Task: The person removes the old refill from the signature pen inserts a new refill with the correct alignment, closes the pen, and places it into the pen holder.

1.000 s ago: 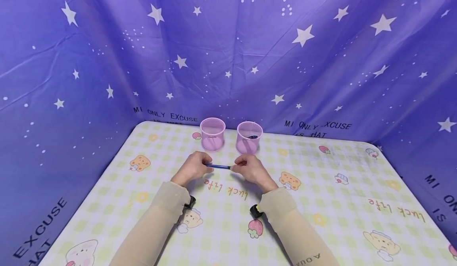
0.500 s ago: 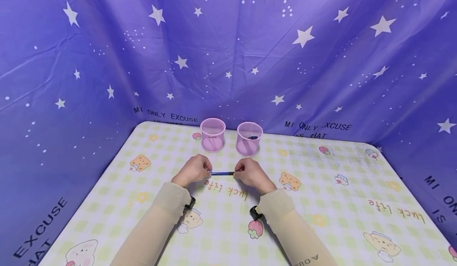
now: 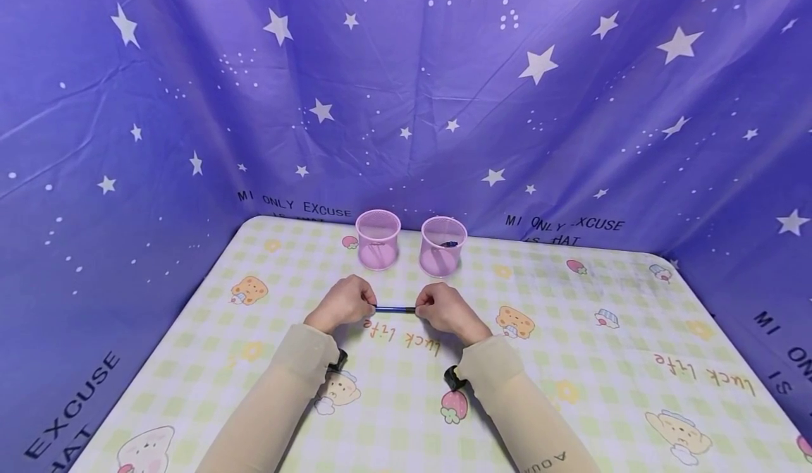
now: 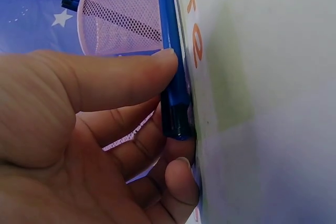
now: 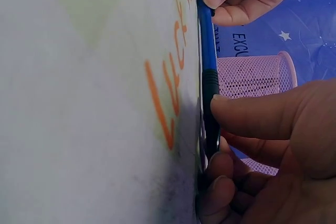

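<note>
A blue ballpoint pen with a black grip (image 3: 395,309) lies crosswise at the surface of the table, one end in each hand. My left hand (image 3: 345,300) pinches its blue end; in the left wrist view the thumb (image 4: 139,74) presses on the barrel (image 4: 169,30). My right hand (image 3: 449,309) pinches the black grip (image 5: 210,90) between thumb and fingers. Beyond the hands stand two pink mesh cups, the left cup (image 3: 378,254) and the right cup (image 3: 439,261). Dark pen ends (image 3: 450,244) show inside the right cup.
A checked tablecloth (image 3: 571,332) with printed cartoons and lettering covers the table. A purple curtain (image 3: 406,71) with white stars hangs behind and at the sides. Black wrist bands (image 3: 454,377) show at the cuffs.
Both hands have come a little nearer to the person with the pen, away from the cups. Most of this happened in the first half second; since then they stay almost still.
</note>
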`<action>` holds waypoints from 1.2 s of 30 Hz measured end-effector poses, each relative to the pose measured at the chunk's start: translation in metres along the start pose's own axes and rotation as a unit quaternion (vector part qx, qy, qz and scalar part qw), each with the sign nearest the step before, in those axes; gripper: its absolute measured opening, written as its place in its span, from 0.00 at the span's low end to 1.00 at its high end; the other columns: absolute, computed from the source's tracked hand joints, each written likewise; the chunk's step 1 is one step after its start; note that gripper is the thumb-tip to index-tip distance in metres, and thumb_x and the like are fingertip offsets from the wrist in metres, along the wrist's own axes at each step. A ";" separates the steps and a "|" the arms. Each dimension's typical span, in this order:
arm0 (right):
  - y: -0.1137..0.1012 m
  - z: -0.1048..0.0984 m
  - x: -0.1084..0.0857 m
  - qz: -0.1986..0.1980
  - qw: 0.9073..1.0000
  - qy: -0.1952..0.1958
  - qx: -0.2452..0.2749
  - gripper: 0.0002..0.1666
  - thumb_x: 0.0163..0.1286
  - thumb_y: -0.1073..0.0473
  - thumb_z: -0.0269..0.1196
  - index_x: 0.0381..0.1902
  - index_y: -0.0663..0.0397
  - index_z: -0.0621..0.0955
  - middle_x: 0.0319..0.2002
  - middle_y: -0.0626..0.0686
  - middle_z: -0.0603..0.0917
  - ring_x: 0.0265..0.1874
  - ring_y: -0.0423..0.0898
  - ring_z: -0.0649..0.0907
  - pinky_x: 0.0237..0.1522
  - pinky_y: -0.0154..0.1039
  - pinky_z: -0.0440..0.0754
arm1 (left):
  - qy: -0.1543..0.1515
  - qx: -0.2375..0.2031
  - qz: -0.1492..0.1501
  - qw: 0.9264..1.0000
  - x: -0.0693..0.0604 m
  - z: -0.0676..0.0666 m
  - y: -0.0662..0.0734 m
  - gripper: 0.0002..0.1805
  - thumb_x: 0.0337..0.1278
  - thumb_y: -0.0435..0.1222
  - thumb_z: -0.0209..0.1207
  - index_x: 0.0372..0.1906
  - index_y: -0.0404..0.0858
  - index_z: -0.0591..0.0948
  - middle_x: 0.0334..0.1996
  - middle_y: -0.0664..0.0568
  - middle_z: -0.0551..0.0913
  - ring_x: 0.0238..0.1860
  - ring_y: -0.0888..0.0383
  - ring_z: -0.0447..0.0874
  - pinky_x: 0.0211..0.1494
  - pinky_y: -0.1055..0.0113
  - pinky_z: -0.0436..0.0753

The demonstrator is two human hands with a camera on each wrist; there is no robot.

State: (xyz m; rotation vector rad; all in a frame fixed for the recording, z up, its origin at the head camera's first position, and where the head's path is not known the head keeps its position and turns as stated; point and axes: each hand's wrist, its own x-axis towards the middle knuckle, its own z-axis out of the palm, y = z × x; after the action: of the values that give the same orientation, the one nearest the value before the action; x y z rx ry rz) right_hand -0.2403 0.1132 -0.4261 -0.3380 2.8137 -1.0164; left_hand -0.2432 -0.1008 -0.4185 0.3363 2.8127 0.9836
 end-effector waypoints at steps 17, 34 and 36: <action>0.000 -0.015 -0.004 -0.021 0.999 -0.001 0.047 0.06 0.65 0.67 0.59 0.32 0.56 0.82 0.26 0.48 0.77 0.25 0.43 0.75 0.29 0.37 0.74 | -0.002 -0.222 -0.043 0.974 0.001 -0.003 -0.006 0.04 0.50 0.27 0.63 0.32 0.36 0.84 0.26 0.50 0.81 0.25 0.58 0.76 0.28 0.66 0.76; -0.001 -0.019 -0.006 -0.028 0.997 -0.024 0.061 0.06 0.67 0.66 0.56 0.33 0.58 0.81 0.26 0.49 0.77 0.24 0.42 0.75 0.29 0.36 0.75 | 0.034 -0.180 0.055 0.982 0.002 0.005 0.001 0.07 0.45 0.25 0.66 0.30 0.39 0.85 0.27 0.55 0.83 0.29 0.60 0.78 0.38 0.66 0.78; -0.001 -0.020 -0.006 -0.031 0.997 -0.028 0.063 0.06 0.67 0.66 0.57 0.34 0.58 0.81 0.26 0.49 0.78 0.24 0.42 0.75 0.30 0.36 0.75 | 0.043 -0.185 0.055 0.980 0.002 0.005 0.001 0.07 0.45 0.25 0.66 0.30 0.38 0.85 0.27 0.55 0.83 0.29 0.60 0.78 0.37 0.66 0.78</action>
State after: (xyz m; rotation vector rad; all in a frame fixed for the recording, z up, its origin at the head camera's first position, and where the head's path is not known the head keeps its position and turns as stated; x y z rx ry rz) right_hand -0.2381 0.1263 -0.4100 -0.4329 2.6902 -1.1718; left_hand -0.2437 -0.0964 -0.4219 0.4108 2.6280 1.5453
